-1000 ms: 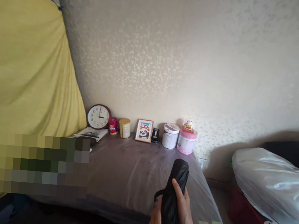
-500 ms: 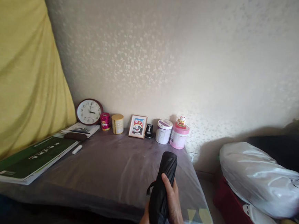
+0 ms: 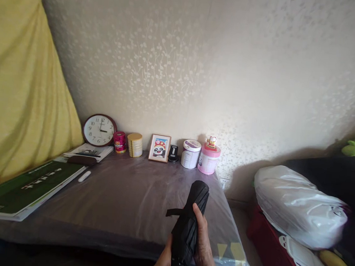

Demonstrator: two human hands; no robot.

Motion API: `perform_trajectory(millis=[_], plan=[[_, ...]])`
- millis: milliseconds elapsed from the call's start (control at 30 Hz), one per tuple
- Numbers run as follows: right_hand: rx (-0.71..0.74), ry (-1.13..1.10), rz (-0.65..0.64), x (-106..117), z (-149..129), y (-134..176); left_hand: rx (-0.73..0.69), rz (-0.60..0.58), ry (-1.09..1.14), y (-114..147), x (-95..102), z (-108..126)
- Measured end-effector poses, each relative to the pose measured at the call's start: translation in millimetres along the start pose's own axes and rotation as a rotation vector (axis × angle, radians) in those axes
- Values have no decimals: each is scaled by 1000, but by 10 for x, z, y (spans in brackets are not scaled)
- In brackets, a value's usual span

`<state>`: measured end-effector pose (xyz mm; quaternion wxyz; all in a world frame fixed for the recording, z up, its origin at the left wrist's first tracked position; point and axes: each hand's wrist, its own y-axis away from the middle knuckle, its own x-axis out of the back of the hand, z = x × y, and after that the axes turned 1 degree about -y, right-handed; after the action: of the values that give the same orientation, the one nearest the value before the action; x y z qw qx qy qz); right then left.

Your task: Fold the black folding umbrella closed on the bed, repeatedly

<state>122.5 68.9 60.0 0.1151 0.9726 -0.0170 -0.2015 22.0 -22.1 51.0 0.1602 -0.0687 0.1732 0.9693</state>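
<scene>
A black folded umbrella (image 3: 188, 224) is held up in front of me, over the near right part of the table, tilted with its far end leaning right. My left hand (image 3: 169, 263) is closed round its lower end, near the bottom of the view. Higher up on the right side, my right hand (image 3: 204, 241) wraps the rolled cloth, its thumb lying along the front. A short black strap (image 3: 174, 212) sticks out loose to the left of the umbrella. The fingers behind the umbrella are hidden.
Along the wall on the table (image 3: 123, 198) stand a clock (image 3: 99, 130), several tins, a framed panda picture (image 3: 159, 148) and a pink tub (image 3: 208, 160). A green book (image 3: 28, 187) lies left. A white plastic bag (image 3: 297, 204) sits on a red box to the right.
The umbrella's strap has swung out to the left, where it hung closer before. Both hands have shifted slightly left with the umbrella. The whole view has turned a little to the right.
</scene>
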Motion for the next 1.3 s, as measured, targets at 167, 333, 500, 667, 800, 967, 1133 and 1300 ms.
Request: perform_trajectory(millis=[167, 333, 500, 667, 800, 967, 1133, 1300], plan=[[60, 103, -24, -37, 2, 0, -163, 342, -429, -119, -40, -124], [49, 115, -27, -84, 43, 24, -5, 428, -845, -146, -8, -155], [-42, 4, -39, -55, 92, 27, -285, 279, -538, -35, 89, -21], [-83, -20, -88, -20, 142, -15, -193, 83, -11, 11, 103, 100], [51, 145, -84, 19, 100, -53, -201, 228, -154, -69, 103, 23], [281, 401, -31, 146, 170, -194, -316, 509, -658, -196, 211, -117], [524, 699, 43, 289, 439, -383, -197, 539, -931, -252, 273, -167], [709, 844, -164, 321, 459, -401, -115, 547, -1093, -259, 248, -144]])
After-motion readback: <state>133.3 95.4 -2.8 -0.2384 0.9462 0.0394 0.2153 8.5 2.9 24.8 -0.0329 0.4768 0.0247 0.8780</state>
